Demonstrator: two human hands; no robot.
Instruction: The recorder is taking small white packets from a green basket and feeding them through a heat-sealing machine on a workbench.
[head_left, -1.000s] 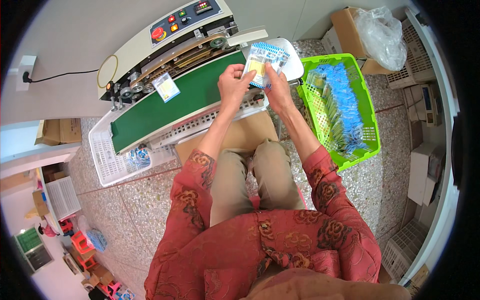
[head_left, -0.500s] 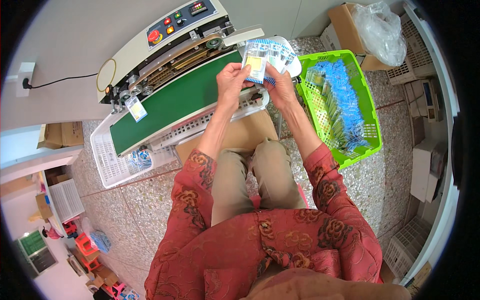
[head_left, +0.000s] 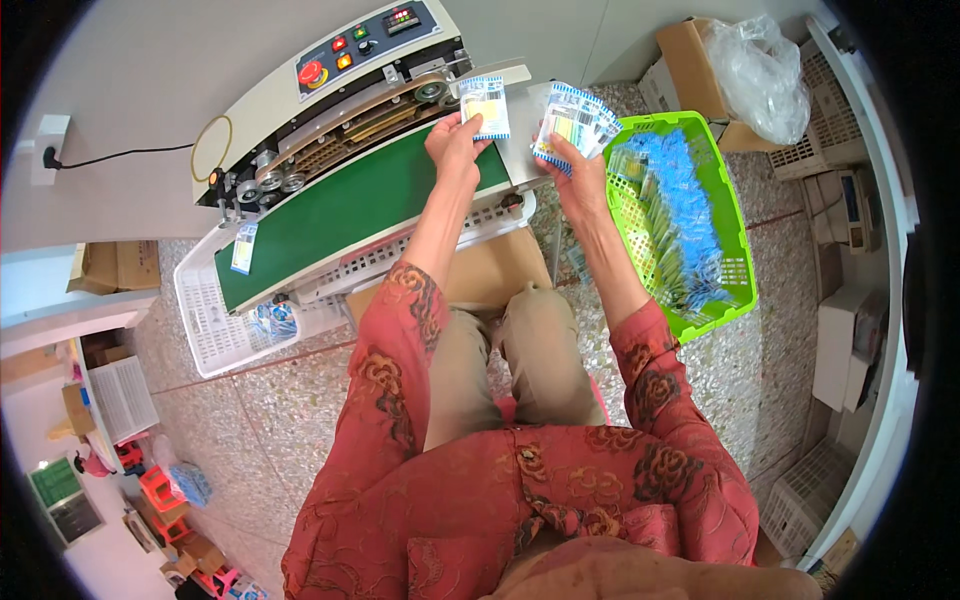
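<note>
Pinched in my left hand (head_left: pixel 456 146) is a single flat sachet (head_left: pixel 485 106), blue and white with a pale yellow patch. It is held upright at the right end of the sealing machine (head_left: pixel 345 100), beside its rollers. My right hand (head_left: pixel 580 178) grips a fanned stack of sachets (head_left: pixel 578 125) of the same look, above the machine's end plate and near the green crate. Another sachet (head_left: pixel 243 248) lies at the left end of the green conveyor belt (head_left: pixel 370 195).
A bright green crate (head_left: pixel 738 200) full of blue packets (head_left: pixel 690 210) stands on the floor to the right. Under the belt's left end sits a white basket (head_left: pixel 205 325) with a few packets. A cardboard box (head_left: pixel 690 70) with a clear plastic bag (head_left: pixel 760 80) is behind the crate.
My hands have moved apart, and one sachet has been drawn from the stack leftward to the rollers. The sachet on the belt has travelled further left, to the belt's end.
</note>
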